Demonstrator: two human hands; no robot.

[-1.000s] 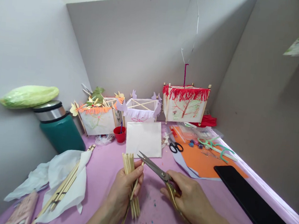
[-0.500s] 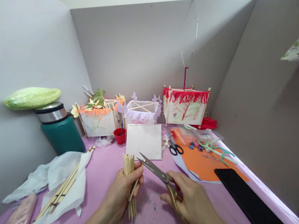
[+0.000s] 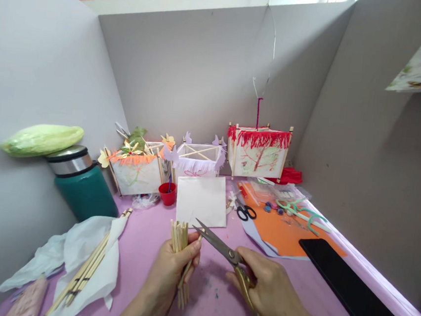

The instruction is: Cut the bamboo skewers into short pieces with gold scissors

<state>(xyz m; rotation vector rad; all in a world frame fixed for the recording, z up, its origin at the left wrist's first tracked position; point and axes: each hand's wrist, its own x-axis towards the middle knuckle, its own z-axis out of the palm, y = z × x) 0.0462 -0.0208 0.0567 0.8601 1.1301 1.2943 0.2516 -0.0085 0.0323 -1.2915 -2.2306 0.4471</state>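
Note:
My left hand (image 3: pixel 174 269) is wrapped round a bundle of thin wooden sticks (image 3: pixel 179 235), held upright over the purple table. One stick slants apart from the bundle, its upper end between the fingers and thumb. Gold-handled scissors (image 3: pixel 231 254) are in my right hand (image 3: pixel 272 288). Their blades are slightly parted and point left, with the tips beside the upper end of the slanting stick. Whether the blades touch it I cannot tell. Behind the bundle a white panel (image 3: pixel 202 199) leans against a paper lantern with lilac fringe (image 3: pixel 198 164).
A teal bottle (image 3: pixel 86 191) with a green gourd (image 3: pixel 43 140) on it stands left, near sticks on white tissue (image 3: pixel 114 263). Orange paper (image 3: pixel 285 235), black scissors (image 3: pixel 246 212) and a black slab (image 3: pixel 354 291) lie right. A red-fringed lantern (image 3: pixel 259 153) stands behind.
The view has shifted slightly. The scissors and both hands have kept nearly the same places, and the bundle stands a little lower in view.

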